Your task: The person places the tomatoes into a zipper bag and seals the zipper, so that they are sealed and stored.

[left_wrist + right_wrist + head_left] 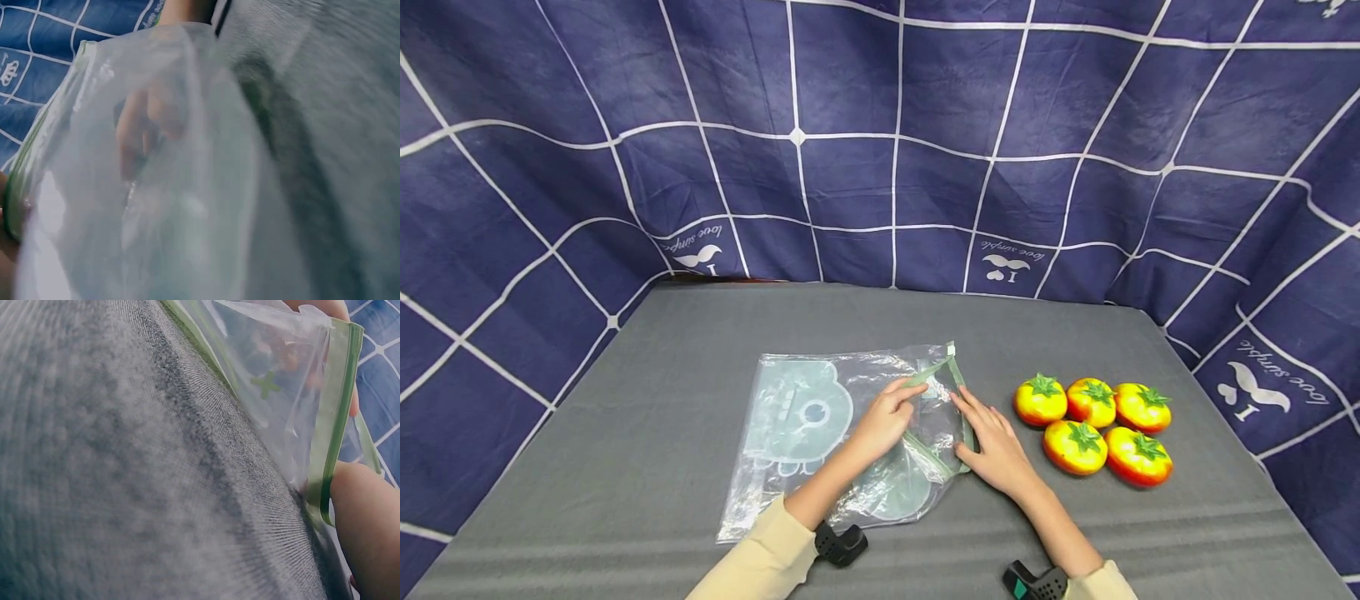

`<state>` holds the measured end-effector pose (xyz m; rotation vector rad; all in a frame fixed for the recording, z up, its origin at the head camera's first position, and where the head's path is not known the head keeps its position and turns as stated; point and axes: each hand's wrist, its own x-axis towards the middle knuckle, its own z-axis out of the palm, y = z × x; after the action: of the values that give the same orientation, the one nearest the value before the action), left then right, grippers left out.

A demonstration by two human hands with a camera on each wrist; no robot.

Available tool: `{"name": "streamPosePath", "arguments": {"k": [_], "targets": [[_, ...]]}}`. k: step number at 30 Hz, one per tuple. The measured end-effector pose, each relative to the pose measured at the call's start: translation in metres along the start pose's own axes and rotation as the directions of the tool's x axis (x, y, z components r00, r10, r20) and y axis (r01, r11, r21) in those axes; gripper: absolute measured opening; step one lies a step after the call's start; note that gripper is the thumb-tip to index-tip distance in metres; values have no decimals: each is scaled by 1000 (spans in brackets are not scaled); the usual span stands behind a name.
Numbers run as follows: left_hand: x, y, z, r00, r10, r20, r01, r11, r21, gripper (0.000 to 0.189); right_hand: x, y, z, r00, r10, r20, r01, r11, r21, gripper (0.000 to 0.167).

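On the gray table [662, 375], clear bag [812, 400] lies left of 5 tomatoes [1075, 447]. Left hand [883, 422] pinches its green rim [936, 367]; right hand [996, 450] touches the rim's right side, can't tell if gripping.

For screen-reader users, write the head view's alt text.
Left hand pinches the green rim of an open clear plastic bag on gray cloth; right hand touches it. Five yellow-red tomatoes sit to the right; blue gridded fabric hangs behind.

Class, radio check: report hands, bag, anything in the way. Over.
Left hand, right hand: both at green rim of plastic bag. Mouth parted. No obstruction seen; five tomatoes off to the right.
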<state>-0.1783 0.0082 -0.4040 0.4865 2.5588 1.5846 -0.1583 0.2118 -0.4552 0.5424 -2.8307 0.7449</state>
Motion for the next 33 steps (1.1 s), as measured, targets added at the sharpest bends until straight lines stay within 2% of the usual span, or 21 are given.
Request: {"name": "streamPosePath", "arguments": {"k": [3, 7, 12, 18, 23, 26, 29, 33], "targets": [[-3, -5, -1, 999, 5, -41, -7, 999, -41, 44, 0, 0, 0, 1000, -2, 0, 2, 1000, 3, 68], [-5, -11, -2, 991, 67, -114, -74, 995, -62, 39, 0, 0, 0, 1000, 2, 4, -2, 1000, -19, 66], [-7, -14, -2, 979, 115, -167, -132, 986, -98, 40, -1, -1, 0, 1000, 11, 27, -9, 999, -53, 63], [-10, -16, -7, 968, 181, -175, -197, 977, -76, 48, -1, 0, 1, 998, 31, 58, -27, 997, -75, 64], [-12, -22, -10, 956, 268, -121, -262, 963, 70, 59, -2, 1, 1, 993, 63, 96, -55, 995, -79, 67], [-13, -25, -11, 951, 292, -99, -281, 953, 109, 63, -2, 1, 0, 992, 73, 104, -65, 994, -83, 68], [-14, -28, -11, 948, 298, -117, -287, 953, 99, 66, -2, 1, 0, 991, 76, 109, -67, 994, -87, 68], [-17, -30, -10, 933, 322, -161, -307, 945, 115, 66, -3, 1, 0, 991, 76, 112, -66, 994, -89, 69]]}}
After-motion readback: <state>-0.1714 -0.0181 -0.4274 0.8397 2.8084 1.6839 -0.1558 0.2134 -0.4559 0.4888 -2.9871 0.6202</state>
